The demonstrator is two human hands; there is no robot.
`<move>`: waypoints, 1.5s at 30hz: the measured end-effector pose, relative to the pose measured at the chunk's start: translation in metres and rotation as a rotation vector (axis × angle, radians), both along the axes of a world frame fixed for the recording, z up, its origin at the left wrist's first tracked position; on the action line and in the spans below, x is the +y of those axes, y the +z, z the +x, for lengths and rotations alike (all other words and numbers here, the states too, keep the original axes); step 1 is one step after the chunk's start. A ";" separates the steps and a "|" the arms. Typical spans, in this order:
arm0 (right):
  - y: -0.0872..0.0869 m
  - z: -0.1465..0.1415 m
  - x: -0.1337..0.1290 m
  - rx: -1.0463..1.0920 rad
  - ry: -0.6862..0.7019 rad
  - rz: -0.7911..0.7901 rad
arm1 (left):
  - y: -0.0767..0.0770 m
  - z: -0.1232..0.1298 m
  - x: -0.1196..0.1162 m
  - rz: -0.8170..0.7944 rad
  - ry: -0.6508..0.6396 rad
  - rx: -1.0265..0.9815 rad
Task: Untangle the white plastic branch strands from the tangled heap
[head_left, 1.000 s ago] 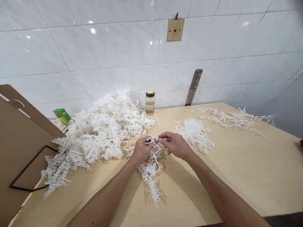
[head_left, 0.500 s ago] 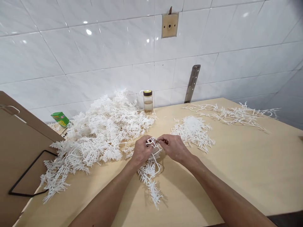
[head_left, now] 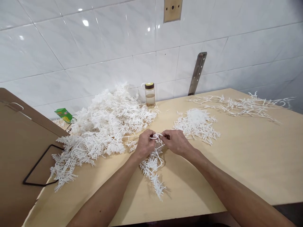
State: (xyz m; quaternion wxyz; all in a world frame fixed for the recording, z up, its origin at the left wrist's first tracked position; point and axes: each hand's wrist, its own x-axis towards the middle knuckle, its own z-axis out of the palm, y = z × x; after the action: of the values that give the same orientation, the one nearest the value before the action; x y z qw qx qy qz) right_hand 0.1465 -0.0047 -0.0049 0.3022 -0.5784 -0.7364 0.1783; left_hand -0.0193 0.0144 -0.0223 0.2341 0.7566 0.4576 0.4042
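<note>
A white artificial branch (head_left: 153,170) with many fine, feathery twigs hangs down from between my hands, over the table. My left hand (head_left: 146,144) is closed on its upper stems. Beside it, my right hand (head_left: 176,142) pinches the thin white stem ends at the top, thumb and forefinger together. The exact spot where the fingers meet the stems is partly hidden. Close on the left lies a large heap of similar white branches (head_left: 101,123). Just beyond my right hand is a smaller pile of white twigs (head_left: 196,124).
Bare white stems (head_left: 243,107) lie at the far right of the table (head_left: 248,164). A lidded jar of liquid (head_left: 150,96) stands against the tiled wall. At left are a cardboard box (head_left: 26,151), a black wire frame (head_left: 35,167) and a green packet (head_left: 64,115).
My fingers have drawn closer together around the stem tops, and the right hand has turned slightly. The view has tilted downward, so the scene sits higher in the picture.
</note>
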 end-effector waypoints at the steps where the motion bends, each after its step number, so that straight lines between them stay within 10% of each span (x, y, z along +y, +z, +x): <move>1: -0.001 -0.001 0.000 0.011 0.000 -0.018 | -0.001 0.000 -0.001 0.073 -0.012 0.057; 6: -0.005 0.005 0.008 0.036 -0.201 -0.077 | 0.000 0.002 -0.008 0.214 -0.039 0.130; 13: -0.004 0.053 0.023 0.068 -0.501 0.238 | 0.002 0.000 -0.004 -0.394 0.060 -0.391; 23: 0.004 0.006 0.002 0.299 0.049 -0.110 | 0.000 0.002 -0.003 -0.332 0.003 -0.443; 37: 0.001 -0.002 0.000 0.195 0.009 0.009 | 0.004 0.002 -0.007 -0.271 -0.008 -0.363; 45: -0.006 -0.010 0.008 0.388 -0.116 -0.216 | 0.006 0.005 -0.014 0.019 0.010 -0.187</move>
State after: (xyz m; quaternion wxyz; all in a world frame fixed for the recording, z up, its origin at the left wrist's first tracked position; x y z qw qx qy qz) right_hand 0.1363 0.0035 -0.0110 0.3841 -0.6036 -0.6068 0.3464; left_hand -0.0146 0.0006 -0.0161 0.2668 0.7156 0.4336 0.4783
